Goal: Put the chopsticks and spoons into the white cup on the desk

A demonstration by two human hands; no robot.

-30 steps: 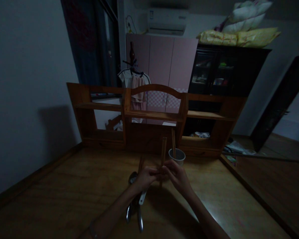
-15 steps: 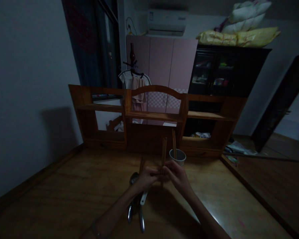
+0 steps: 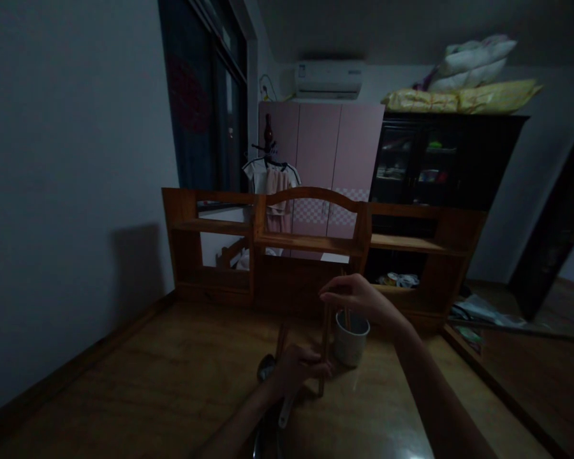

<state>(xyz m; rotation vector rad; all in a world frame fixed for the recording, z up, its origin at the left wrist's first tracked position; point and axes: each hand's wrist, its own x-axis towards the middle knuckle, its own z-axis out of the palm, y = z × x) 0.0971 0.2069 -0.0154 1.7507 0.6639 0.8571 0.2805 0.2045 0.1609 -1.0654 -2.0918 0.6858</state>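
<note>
Pinching chopsticks [image 3: 326,338] low with my left hand [image 3: 296,370], right hand [image 3: 358,297] at top end, can't tell if gripping. Sticks near upright beside cup [image 3: 350,347]. Steadying step, I'd guess; next move wants light touch.

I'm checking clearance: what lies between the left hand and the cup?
In the head view, the held chopsticks stand between the left hand and the cup.

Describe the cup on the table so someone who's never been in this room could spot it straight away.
Find the wooden shelf unit along the far side of the table. In front of it, right of its middle, a pale round cup shows just below the right hand. Unlike the utensils lying to its left, it stands upright, with chopsticks poking from its open top.
</note>
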